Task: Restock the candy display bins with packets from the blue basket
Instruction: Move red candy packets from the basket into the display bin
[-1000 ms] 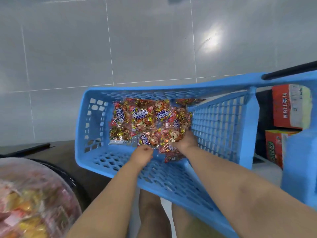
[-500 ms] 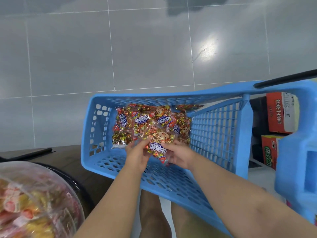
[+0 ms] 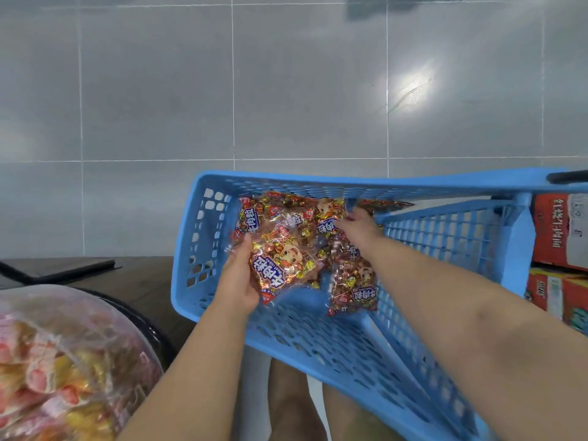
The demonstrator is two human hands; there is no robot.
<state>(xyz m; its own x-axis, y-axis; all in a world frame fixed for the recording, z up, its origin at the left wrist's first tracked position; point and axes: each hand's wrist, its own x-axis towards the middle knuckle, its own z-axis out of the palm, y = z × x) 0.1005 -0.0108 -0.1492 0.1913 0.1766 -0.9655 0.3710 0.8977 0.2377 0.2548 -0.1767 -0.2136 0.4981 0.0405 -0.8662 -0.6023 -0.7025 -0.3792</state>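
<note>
Down over the grey tiled floor (image 3: 152,90), and filling the middle and right of the view, is the blue basket (image 3: 203,281). It is tipped up, so we look straight into its perforated walls and base, and its black handle (image 3: 566,176) pokes out at the top right. At bottom left bulges a big clear bag (image 3: 63,361) stuffed with pink and yellow wrapped sweets, blurred at this range. It sits against a dark surface (image 3: 133,275). At the right edge, two red cartons (image 3: 560,230) are stacked beyond the basket wall. Bare legs (image 3: 292,402) show beneath the basket.

Now the goods: a pile of packets (image 3: 270,211), shiny red and gold with blue labels, is bunched at the far end of the basket. A loose packet (image 3: 353,288) lies nearer, just beside the right-hand wall and partly under the right forearm.

And the hands! The left hand (image 3: 238,281) has a firm grip on the held packet (image 3: 280,265), taking it by its left edge and lifting it clear of the basket floor. The right hand (image 3: 356,227) is deep in, fingers down on the pile at the far end. From behind I cannot tell whether that grip has closed on a packet.
</note>
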